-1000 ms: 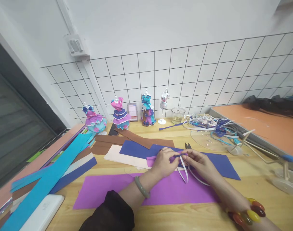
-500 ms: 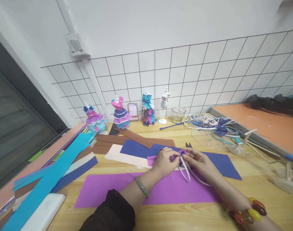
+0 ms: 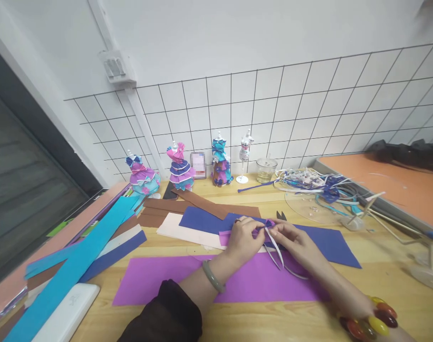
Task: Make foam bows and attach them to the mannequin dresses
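Observation:
My left hand [image 3: 244, 238], with a bangle on its wrist, is closed in a pinch on a small gathered purple and navy bow [image 3: 269, 223]. From the other side, the thumb and fingertips of my right hand [image 3: 297, 243] are closed at the same bow. A thin white ribbon [image 3: 276, 248] hangs in loops from the bow's middle; its knot is partly covered by my fingers. Beneath the hands lie a wide purple strip [image 3: 159, 281], a navy strip [image 3: 335, 244] and a pale pink strip [image 3: 183, 231]. Scissors [image 3: 281, 215] show their dark tips behind the right hand.
Small dress forms in ruffled outfits, one a pink and navy dress [image 3: 181, 168], stand along the wall beside a bare white form [image 3: 245, 147] and a glass cup [image 3: 266, 170]. Tangled ribbons [image 3: 309, 181] lie back right. Turquoise strips [image 3: 77, 256] and a white box [image 3: 69, 311] are left.
The bow's purple loop now stands up more visibly between my fingertips. Both hands stay close together, still pinching. The whole view has shifted slightly.

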The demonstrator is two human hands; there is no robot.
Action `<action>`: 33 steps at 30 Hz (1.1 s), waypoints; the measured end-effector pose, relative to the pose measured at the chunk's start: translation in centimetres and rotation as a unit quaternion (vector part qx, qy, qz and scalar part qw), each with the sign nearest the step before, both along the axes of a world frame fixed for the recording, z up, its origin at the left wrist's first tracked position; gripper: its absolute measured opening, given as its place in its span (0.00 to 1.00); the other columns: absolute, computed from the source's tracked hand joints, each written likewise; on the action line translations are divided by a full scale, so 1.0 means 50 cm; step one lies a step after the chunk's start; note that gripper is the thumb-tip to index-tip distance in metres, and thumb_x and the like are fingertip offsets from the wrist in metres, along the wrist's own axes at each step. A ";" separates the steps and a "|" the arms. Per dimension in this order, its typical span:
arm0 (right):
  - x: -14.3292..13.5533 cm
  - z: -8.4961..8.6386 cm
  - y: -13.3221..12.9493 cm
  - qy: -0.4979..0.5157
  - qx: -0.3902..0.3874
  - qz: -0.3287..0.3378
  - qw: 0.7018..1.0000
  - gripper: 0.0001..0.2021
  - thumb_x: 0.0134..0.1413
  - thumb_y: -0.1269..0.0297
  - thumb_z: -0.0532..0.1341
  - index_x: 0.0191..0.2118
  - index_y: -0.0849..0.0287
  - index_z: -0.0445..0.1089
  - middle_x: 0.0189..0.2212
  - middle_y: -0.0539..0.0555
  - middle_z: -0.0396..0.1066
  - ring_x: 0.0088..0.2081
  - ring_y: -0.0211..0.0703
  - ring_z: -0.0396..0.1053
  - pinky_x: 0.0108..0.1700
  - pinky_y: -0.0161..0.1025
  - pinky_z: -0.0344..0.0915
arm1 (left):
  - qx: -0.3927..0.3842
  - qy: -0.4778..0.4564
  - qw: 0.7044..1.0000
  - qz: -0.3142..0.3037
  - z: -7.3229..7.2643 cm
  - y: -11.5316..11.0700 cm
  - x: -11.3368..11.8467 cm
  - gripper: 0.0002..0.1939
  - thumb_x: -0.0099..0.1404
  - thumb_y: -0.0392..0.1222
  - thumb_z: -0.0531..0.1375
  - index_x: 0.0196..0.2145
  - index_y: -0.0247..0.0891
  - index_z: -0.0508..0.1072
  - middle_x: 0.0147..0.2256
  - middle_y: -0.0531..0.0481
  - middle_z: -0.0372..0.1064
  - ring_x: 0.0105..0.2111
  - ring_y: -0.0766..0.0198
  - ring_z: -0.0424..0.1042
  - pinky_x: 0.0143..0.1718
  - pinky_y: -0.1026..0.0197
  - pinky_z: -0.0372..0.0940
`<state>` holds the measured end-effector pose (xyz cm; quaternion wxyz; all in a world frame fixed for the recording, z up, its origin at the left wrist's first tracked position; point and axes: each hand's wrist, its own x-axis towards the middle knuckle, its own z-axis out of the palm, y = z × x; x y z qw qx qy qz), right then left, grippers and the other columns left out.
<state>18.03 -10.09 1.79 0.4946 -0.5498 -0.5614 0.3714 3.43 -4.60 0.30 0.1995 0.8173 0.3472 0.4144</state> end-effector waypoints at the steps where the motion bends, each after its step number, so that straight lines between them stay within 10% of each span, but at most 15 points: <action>1: -0.001 0.000 0.000 -0.035 0.013 0.004 0.999 0.16 0.43 0.48 0.60 0.22 0.57 0.69 0.31 0.57 0.70 0.51 0.55 0.57 0.52 0.47 0.53 | 0.007 0.005 1.000 -0.003 0.001 -0.001 -0.001 0.07 0.55 0.35 0.55 0.31 0.38 0.72 0.30 0.48 0.70 0.33 0.63 0.66 0.38 0.59 0.59; 7: -0.003 -0.005 -0.003 -0.090 0.019 0.025 0.995 0.14 0.46 0.51 0.58 0.22 0.56 0.70 0.28 0.55 0.69 0.43 0.51 0.63 0.48 0.44 0.56 | -0.023 -0.017 1.000 -0.011 0.000 0.000 -0.001 0.07 0.54 0.34 0.55 0.31 0.38 0.72 0.31 0.49 0.70 0.35 0.63 0.66 0.40 0.59 0.60; 18: -0.004 -0.012 -0.002 -0.121 0.020 0.037 0.992 0.13 0.47 0.53 0.57 0.21 0.57 0.68 0.32 0.55 0.69 0.38 0.49 0.65 0.42 0.42 0.60 | -0.302 -0.159 0.935 -0.094 -0.009 0.018 0.011 0.06 0.53 0.35 0.56 0.30 0.31 0.71 0.29 0.48 0.70 0.30 0.67 0.66 0.34 0.64 0.62; 33: 0.010 -0.007 -0.001 -0.087 -0.011 0.090 0.992 0.15 0.45 0.51 0.59 0.23 0.57 0.73 0.35 0.56 0.71 0.39 0.49 0.66 0.43 0.42 0.60 | -0.380 -0.213 0.895 -0.091 -0.024 0.024 0.014 0.14 0.44 0.40 0.65 0.27 0.31 0.68 0.21 0.54 0.62 0.22 0.74 0.59 0.23 0.70 0.56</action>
